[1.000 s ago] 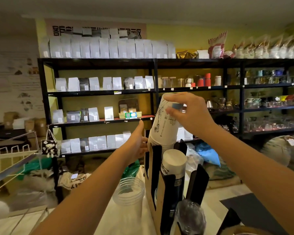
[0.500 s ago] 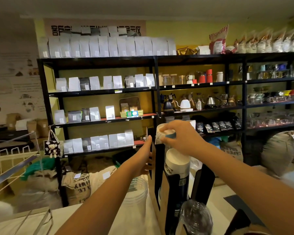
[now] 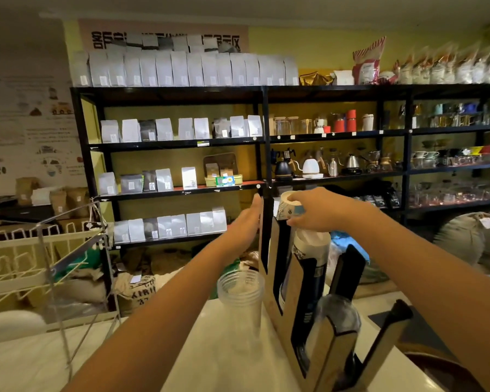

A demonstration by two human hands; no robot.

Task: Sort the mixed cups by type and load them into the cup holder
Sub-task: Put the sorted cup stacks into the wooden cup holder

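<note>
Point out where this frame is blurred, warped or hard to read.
Head view: motion blur smears the bags on the shelf top at upper right; wide-angle distortion bows the shelving and stretches both forearms; the clear plastic cup washes into the pale counter; the right hand and paper cup stack stay fairly sharp.

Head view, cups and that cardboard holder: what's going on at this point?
A person is loading paper cups into a tall cardboard cup holder on a counter. The right hand grips the top of a white printed cup stack, which sits low in the rear slot. The left hand rests flat against the holder's side. A dark-sleeved cup stack fills the next slot, and a clear plastic cup stack stands outside, to the holder's left.
</note>
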